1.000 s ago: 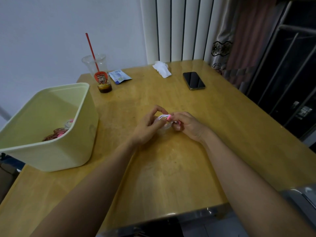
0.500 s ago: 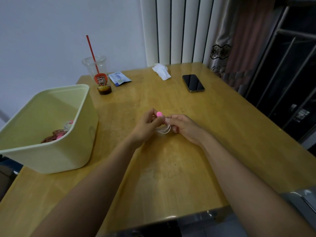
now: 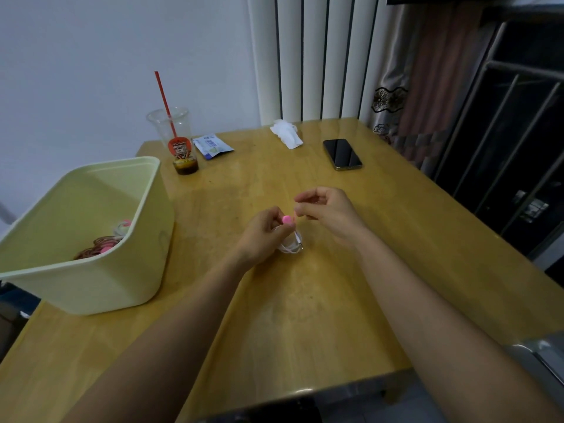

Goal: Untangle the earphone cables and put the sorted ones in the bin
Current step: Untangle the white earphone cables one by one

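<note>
The left hand (image 3: 262, 233) pinches the light, limp cable (image 3: 291, 247) by its pink bud (image 3: 287, 219); better to hold the whole coil. Whether the right hand (image 3: 329, 213) holds anything I cannot tell

Glossy varnished wood, table (image 3: 305, 315) beneath the fingers (image 3: 306, 197); smooth white cable (image 3: 289, 248) just below them; matt pale plastic bin (image 3: 91, 288) to their left; clear plastic cup (image 3: 171, 123), crumpled paper tissue (image 3: 287, 135), glossy dark-faced phone (image 3: 341, 154) beyond.
</note>
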A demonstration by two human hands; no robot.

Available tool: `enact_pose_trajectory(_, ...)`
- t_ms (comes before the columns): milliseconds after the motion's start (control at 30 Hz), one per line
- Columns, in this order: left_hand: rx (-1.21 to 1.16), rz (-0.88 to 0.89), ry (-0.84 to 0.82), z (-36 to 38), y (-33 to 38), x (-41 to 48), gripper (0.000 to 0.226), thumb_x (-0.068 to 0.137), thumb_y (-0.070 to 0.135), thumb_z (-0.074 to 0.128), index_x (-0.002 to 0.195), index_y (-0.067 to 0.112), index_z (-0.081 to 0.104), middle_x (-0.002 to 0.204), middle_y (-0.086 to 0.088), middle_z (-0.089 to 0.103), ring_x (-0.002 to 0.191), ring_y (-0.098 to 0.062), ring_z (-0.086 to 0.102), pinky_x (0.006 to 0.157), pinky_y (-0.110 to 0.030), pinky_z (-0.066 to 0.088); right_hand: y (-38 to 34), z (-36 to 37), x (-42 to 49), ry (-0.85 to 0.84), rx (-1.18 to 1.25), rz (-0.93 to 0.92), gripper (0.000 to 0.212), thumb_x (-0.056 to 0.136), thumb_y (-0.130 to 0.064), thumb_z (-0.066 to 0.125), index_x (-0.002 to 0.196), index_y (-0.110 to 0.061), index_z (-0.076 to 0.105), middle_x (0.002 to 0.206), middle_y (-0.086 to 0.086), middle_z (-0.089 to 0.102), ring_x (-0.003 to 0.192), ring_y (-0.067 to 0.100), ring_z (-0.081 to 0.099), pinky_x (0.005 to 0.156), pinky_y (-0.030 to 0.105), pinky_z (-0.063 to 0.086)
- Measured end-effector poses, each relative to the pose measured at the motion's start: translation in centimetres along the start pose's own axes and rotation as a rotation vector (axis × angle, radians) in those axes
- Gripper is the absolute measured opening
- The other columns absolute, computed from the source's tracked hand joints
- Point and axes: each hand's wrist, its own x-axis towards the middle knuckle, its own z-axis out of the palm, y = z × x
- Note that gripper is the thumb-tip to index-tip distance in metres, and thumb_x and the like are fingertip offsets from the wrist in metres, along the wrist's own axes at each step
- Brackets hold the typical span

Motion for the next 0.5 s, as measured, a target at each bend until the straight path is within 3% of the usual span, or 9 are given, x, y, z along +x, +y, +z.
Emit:
enact_pose_trajectory(167,-0.151,-0.079,0.197,0.5,0.7,-0.1,0.016,0.097,0.02,0.06,0.09,0.006,0.056,0.069,-0.003,0.063,0.051,-0.001,0.057,0.051,-0.019,0.046,-0.2,0.7,-1.7,-0.115,-0.005,-0.014,0.01,0.086,-0.013,0.073,0.094,-0.018,0.077,0.093,0.003,0.076,0.092,0.015,0.072,0.091,0.031,0.056)
enact_pose_trajectory(367,-0.332,-0.194,0.254,0.4,0.6,-0.2,0.02,0.094,0.022,0.065,0.098,0.002,0.063,0.065,0.0,0.066,0.058,-0.007,0.062,0.057,-0.024,0.05,0.2,0.7,-2.6,-0.096,-0.017,-0.055,0.015,0.083,-0.011,0.078,0.098,-0.013,0.077,0.092,0.001,0.077,0.092,0.008,0.072,0.086,0.021,0.054)
enact_pose_trajectory(500,-0.409,-0.201,0.258,0.3,0.6,-0.4,0.02,0.094,0.019,0.065,0.1,-0.001,0.064,0.066,-0.002,0.067,0.054,-0.006,0.064,0.053,-0.019,0.053,0.6,1.1,-2.6,-0.086,0.001,-0.065,0.016,0.086,-0.008,0.074,0.102,-0.009,0.077,0.093,0.003,0.077,0.092,0.013,0.073,0.091,0.028,0.056)
